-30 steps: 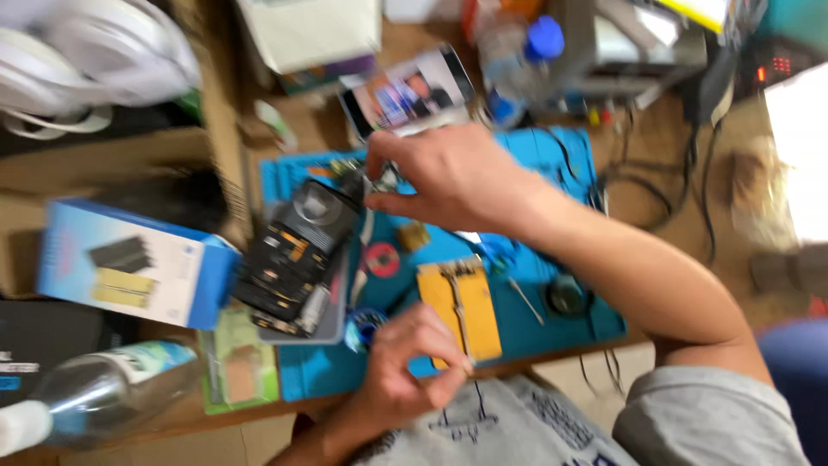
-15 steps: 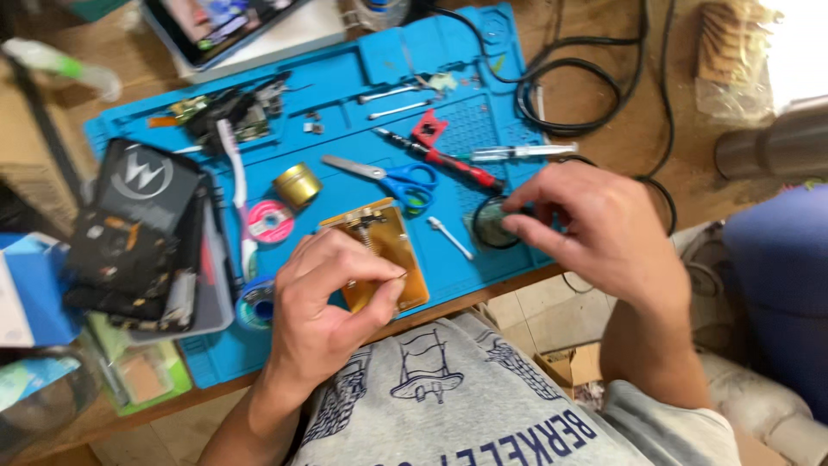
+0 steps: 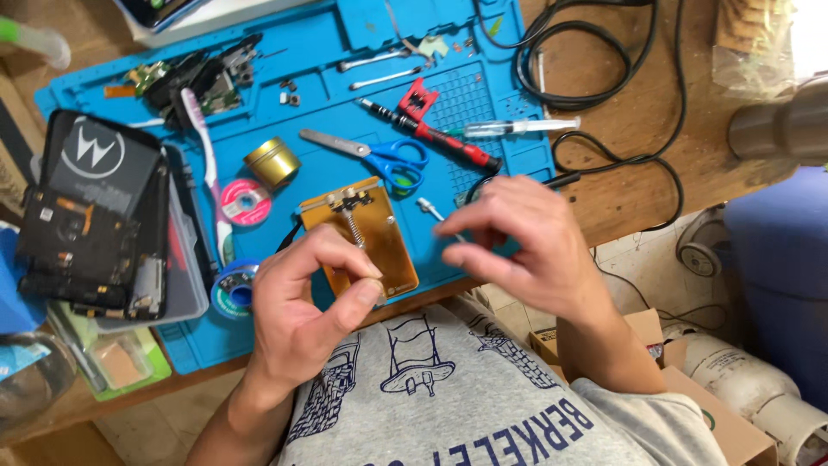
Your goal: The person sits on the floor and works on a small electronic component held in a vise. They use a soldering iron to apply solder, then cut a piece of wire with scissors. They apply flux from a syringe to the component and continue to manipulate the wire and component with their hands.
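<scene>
A yellow board holder (image 3: 373, 226) with a metal spring clamp lies on the blue work mat (image 3: 483, 95) near its front edge. My left hand (image 3: 302, 311) pinches the holder's near corner between thumb and forefinger. My right hand (image 3: 522, 250) hovers just right of the holder, fingers curled and apart, slightly blurred, with nothing seen in it. A small silver part (image 3: 427, 207) lies on the mat between the holder and that hand.
On the mat lie blue scissors (image 3: 392, 161), a red screwdriver (image 3: 435, 134), a clear-handled screwdriver (image 3: 517, 128), a brass tin (image 3: 270, 162), a pink spool (image 3: 246, 203) and a toothbrush (image 3: 203, 142). A dismantled phone (image 3: 86, 224) sits left; black cables (image 3: 595, 78) coil right.
My right hand came back from the phone at the far side to the mat's front edge, then rose slightly toward the holder. My left hand stayed at the holder.
</scene>
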